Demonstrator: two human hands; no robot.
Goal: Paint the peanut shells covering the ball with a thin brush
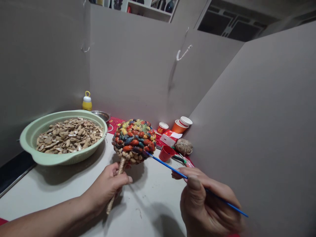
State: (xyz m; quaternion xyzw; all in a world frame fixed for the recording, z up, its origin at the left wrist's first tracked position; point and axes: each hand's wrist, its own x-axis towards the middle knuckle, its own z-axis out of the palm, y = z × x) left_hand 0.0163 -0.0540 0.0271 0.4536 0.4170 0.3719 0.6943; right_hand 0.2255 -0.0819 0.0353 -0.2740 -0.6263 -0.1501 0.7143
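Observation:
A round ball covered in nut shells is painted red, blue, orange and yellow, with bare tan shells along its underside. It sits on a rope-wrapped stick. My left hand is closed round that stick just below the ball. In my right hand is a thin blue paintbrush, pinched between thumb and fingers. The brush's dark tip touches the ball's lower right side, by a dark painted shell. Behind the brush stands a small red cup.
A green basin full of shells is at the left, with a metal bowl and yellow bottle behind. Paper cups and a twine ball lie at back right. Grey panels surround the white table.

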